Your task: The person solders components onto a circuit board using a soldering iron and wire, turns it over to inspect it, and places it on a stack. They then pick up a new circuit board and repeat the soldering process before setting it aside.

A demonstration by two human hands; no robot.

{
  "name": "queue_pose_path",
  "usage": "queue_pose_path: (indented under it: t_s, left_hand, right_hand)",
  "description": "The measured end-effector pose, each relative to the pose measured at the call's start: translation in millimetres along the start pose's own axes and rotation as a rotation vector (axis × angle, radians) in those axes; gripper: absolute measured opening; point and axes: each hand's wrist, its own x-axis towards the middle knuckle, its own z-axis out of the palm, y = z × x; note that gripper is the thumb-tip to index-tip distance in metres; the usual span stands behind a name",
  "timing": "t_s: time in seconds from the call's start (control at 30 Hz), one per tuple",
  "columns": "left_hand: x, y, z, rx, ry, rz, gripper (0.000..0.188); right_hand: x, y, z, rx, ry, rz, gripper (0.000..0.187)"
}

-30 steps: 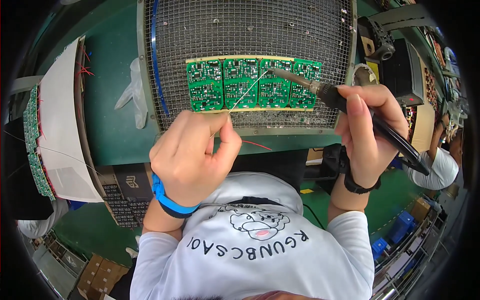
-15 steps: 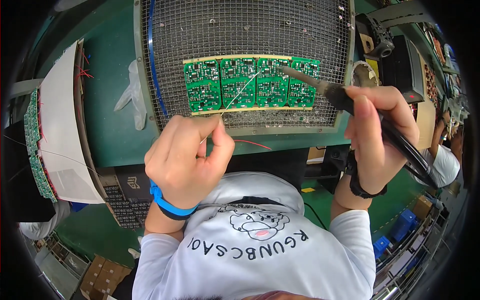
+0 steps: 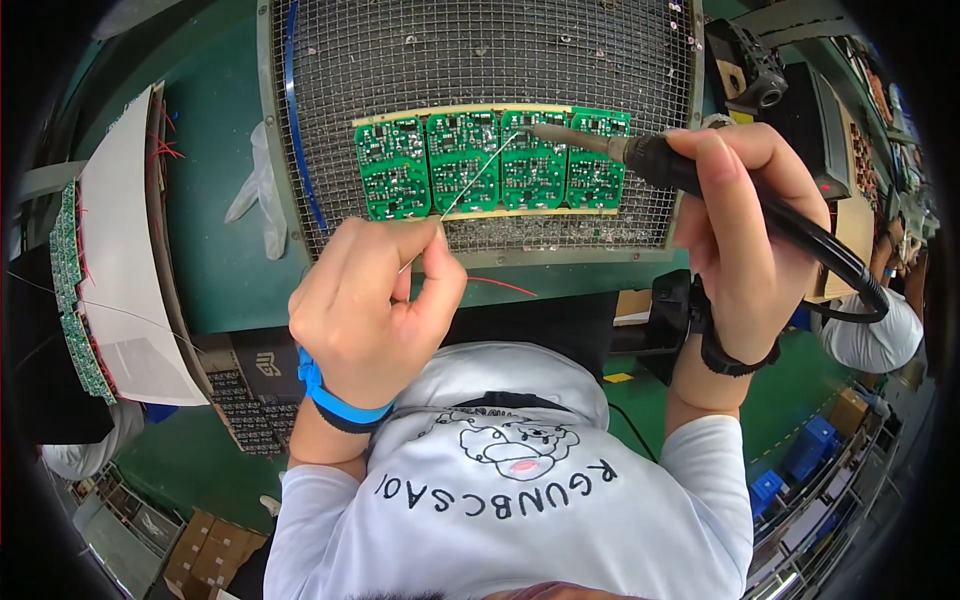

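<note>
A panel of several joined green circuit boards lies on a wire-mesh tray. My left hand, below the panel's near edge, pinches a thin length of solder wire. The wire slants up across the panel to the upper part of the third board from the left. In my right hand is a soldering iron with a black handle, its tip pointing left. That tip is at the same board, close to the wire's end; whether they touch is too small to tell.
A red wire pokes out beside my left hand. Left of the tray lies a white glove, with a white board and more circuit boards farther left. Dark equipment stands right of the tray.
The soldering iron has moved left and slightly up along the third board, and its cable swings into view. The mesh tray and panel have shifted slightly left and up in the picture.
</note>
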Motion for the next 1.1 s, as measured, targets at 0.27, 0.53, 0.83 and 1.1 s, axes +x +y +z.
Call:
queue_pose_path:
  t_s: [0.27, 0.53, 0.83, 1.1]
  left_hand:
    - [0.0, -0.3, -0.4, -0.005, -0.017, -0.008, 0.021]
    - [-1.7, -0.3, -2.9, 0.016, 0.010, -0.015, 0.021]
    - [-5.7, -0.5, -6.2, 0.019, 0.021, -0.016, 0.022]
    - [-5.8, 0.9, -6.6, 0.029, 0.017, -0.012, 0.023]
  right_hand:
    - [2.2, -5.7, 2.0, -0.067, -0.020, 0.010, 0.021]
    - [0.1, -6.5, 1.1, -0.143, -0.015, -0.052, 0.021]
    - [-11.7, -1.2, -6.4, -0.109, 0.066, -0.038, 0.023]
    - [-43.8, 37.3, -44.6, 0.127, 0.368, -0.122, 0.015]
